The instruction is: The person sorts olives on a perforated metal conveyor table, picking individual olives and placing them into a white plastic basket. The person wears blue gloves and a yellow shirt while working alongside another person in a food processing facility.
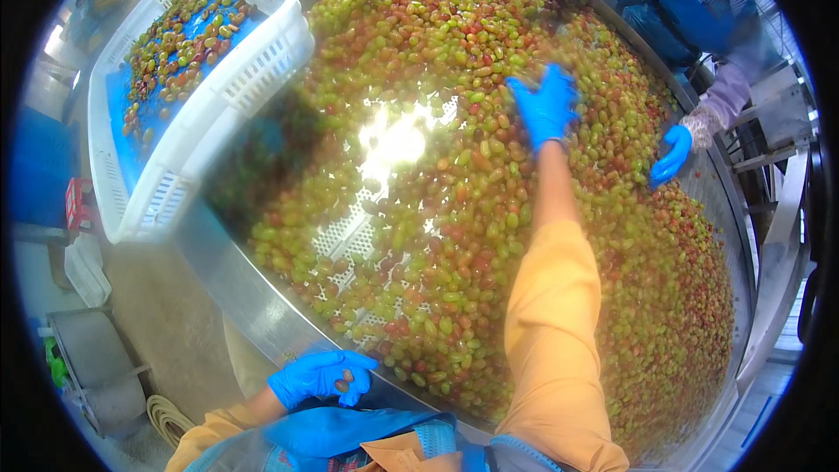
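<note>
Green and reddish grapes [485, 223] lie spread over a large metal tray with a perforated bottom [344, 233]. Some of them look wet, and bright glare hides part of the middle. My right hand [545, 105], in a blue glove, reaches far across the tray with its fingers apart; whether it touches the grapes below is blurred. Near the tray's front rim [262, 311], my left hand [321, 377], also gloved in blue, is turned with its fingers curled. It holds a couple of dark grapes [343, 381].
A white plastic crate [262, 82] with a blue lining and loose grapes stands at the tray's left edge. Across the tray, a co-worker's two gloved hands [672, 156] are at the grapes. A metal bin [95, 354] and a coiled hose [169, 416] sit on the floor, lower left.
</note>
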{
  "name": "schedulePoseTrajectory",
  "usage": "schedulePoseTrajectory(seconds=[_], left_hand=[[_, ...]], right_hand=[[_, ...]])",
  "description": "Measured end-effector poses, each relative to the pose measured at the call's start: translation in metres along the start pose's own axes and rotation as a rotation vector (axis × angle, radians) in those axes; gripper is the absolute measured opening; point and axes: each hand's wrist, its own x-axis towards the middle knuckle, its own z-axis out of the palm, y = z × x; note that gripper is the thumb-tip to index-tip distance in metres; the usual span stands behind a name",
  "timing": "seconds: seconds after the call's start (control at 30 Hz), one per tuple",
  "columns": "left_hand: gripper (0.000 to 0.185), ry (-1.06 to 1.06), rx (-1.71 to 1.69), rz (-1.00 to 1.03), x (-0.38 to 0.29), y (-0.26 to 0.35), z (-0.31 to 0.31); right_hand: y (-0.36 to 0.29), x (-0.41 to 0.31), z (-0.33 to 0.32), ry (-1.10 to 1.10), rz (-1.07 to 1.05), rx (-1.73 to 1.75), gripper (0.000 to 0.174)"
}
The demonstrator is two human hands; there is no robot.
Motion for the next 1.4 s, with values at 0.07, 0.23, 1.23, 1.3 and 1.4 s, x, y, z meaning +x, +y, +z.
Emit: schedulePoseTrajectory(seconds=[0.07, 0.23, 1.23, 1.3, 1.4], left_hand=[[0.033, 0.002, -0.004, 0.009, 0.001, -0.009, -0.003], [0.032, -0.007, -0.119, 0.017, 0.0, -0.012, 0.011], [0.042, -0.011, 0.243, -0.099, 0.0, -0.033, 0.059], [0.044, -0.071, 0.15, -0.069, 0.003, -0.043, 0.054], [0.047, -0.1, 0.132, -0.029, 0.004, -0.049, 0.058]], right_hand=[[-0.074, -0.045, -0.01, -0.144, -0.259, -0.006, 0.087], [-0.151, -0.195, -0.051, -0.52, -0.772, 0.2, 0.082], [-0.085, -0.037, -0.014, -0.203, -0.673, -0.287, 0.036], [-0.082, -0.039, 0.003, -0.196, -0.536, -0.184, 0.036], [-0.076, -0.049, -0.006, -0.235, -0.616, -0.128, 0.036]])
